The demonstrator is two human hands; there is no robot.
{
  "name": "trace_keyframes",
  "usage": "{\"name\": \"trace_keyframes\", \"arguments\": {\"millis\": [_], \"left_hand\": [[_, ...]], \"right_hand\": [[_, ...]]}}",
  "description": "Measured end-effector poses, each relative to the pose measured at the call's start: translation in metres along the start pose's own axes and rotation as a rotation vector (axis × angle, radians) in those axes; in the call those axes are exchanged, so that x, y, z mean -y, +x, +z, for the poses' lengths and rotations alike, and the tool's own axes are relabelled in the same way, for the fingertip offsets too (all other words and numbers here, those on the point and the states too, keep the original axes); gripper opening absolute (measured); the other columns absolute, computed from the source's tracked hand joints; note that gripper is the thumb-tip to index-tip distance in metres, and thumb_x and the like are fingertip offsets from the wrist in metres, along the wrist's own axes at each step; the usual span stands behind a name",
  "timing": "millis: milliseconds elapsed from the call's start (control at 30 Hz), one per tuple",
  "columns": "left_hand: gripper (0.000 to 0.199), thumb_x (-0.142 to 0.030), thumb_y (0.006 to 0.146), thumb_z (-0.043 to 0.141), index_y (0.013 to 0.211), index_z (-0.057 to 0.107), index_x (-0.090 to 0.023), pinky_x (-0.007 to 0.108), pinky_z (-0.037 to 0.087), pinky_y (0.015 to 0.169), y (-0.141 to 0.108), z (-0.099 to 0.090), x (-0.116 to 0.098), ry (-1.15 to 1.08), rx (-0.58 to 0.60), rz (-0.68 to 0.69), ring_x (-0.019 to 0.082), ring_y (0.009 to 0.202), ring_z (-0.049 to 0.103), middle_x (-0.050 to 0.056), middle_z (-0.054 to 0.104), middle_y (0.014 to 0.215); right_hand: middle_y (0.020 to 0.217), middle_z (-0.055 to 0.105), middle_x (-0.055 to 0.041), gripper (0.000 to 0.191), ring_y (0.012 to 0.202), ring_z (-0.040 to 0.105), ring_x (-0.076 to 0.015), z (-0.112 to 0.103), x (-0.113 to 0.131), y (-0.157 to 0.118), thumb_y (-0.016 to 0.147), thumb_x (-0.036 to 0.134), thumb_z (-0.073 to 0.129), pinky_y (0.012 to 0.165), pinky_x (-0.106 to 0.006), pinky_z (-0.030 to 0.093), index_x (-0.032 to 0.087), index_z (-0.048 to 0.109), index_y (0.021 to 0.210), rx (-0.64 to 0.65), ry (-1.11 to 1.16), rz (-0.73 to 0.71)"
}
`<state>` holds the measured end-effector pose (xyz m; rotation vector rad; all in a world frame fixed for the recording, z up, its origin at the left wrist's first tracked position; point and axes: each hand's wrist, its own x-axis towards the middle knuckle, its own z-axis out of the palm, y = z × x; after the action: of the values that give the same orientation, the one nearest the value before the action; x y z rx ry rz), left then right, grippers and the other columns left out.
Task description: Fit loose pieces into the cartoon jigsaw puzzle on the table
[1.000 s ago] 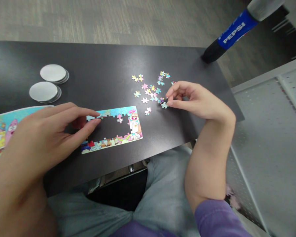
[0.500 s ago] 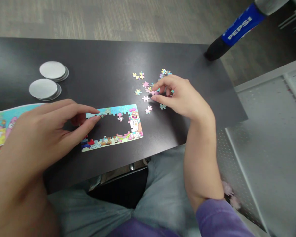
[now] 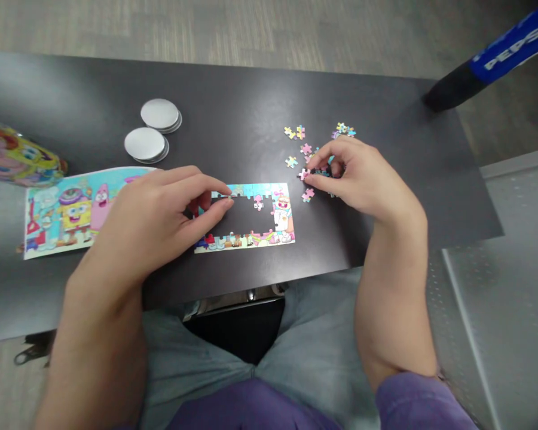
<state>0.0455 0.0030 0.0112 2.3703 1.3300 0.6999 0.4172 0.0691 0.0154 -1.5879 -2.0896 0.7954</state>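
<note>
My right hand (image 3: 349, 173) pinches a pink and white puzzle piece (image 3: 303, 174) between thumb and forefinger, at the left side of a loose group of pieces. My left hand (image 3: 174, 209) reaches over the left part of a partly joined jigsaw puzzle (image 3: 284, 222). Its thumb and forefinger tips are slightly apart at the puzzle's upper inner edge, and no piece shows clearly between them. The puzzle forms a border around a dark gap. One pink piece with eyes (image 3: 259, 203) lies inside that gap. Part of the border is hidden under my left hand.
A cartoon picture sheet (image 3: 78, 218) lies left of my left hand, beside a colourful cartoon package (image 3: 18, 156). Two stacks of white discs (image 3: 144, 144) stand farther back. More loose pieces (image 3: 291, 162) lie around my right hand. A Pepsi bottle-shaped object (image 3: 488, 63) rises past the table's far right corner.
The view has swung left, showing more of the picture sheet and the package. My right hand has shifted left among the pieces and closed on the pink and white one. My left hand keeps its pose.
</note>
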Motion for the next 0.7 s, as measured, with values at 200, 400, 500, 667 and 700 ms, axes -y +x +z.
{"name": "trace_keyframes", "arguments": {"millis": [200,400,500,667,700], "left_hand": [[0.021,-0.038,0.123,0.074,0.124,0.089,-0.024,0.043,0.047,0.077,0.002,0.003,-0.001,-0.027,0.032,0.032,0.023,0.082,0.071,0.003,0.081,0.099],[0.021,-0.03,0.122,0.072,0.122,0.09,-0.019,0.041,0.043,0.076,0.004,0.013,-0.003,-0.065,0.017,0.069,0.021,0.078,0.066,0.002,0.081,0.097],[0.021,-0.028,0.123,0.071,0.124,0.09,-0.019,0.043,0.045,0.079,0.003,0.016,-0.004,-0.059,0.013,0.081,0.021,0.081,0.07,0.003,0.084,0.102],[0.014,-0.02,0.123,0.078,0.131,0.09,-0.019,0.044,0.047,0.085,0.002,0.018,-0.011,-0.005,0.049,0.1,0.023,0.085,0.072,0.002,0.083,0.104],[0.013,-0.019,0.122,0.081,0.131,0.09,-0.02,0.044,0.047,0.086,0.002,0.018,-0.012,0.001,0.057,0.101,0.023,0.085,0.073,0.001,0.082,0.101]], "right_hand": [[0.095,0.084,-0.003,0.016,0.08,0.066,-0.0244,0.002,0.009,-0.002,0.099,0.039,0.097,0.078,-0.045,0.052,0.03,0.083,0.098,0.053,0.19,-0.003],[0.093,0.089,-0.0059,0.01,0.076,0.075,-0.0249,0.009,0.026,-0.002,0.098,0.034,0.1,0.075,-0.046,0.056,0.03,0.093,0.102,0.044,0.309,-0.063],[0.095,0.089,-0.0058,0.012,0.076,0.072,-0.0239,0.017,0.037,-0.001,0.095,0.034,0.103,0.074,-0.046,0.055,0.031,0.095,0.103,0.045,0.326,-0.099],[0.094,0.087,-0.0044,0.015,0.074,0.07,-0.0224,0.033,0.054,0.002,0.093,0.034,0.106,0.068,-0.043,0.055,0.031,0.094,0.103,0.102,0.394,-0.102],[0.093,0.086,-0.0039,0.017,0.073,0.07,-0.022,0.035,0.057,0.002,0.093,0.034,0.106,0.067,-0.042,0.055,0.03,0.093,0.103,0.117,0.412,-0.087]]}}
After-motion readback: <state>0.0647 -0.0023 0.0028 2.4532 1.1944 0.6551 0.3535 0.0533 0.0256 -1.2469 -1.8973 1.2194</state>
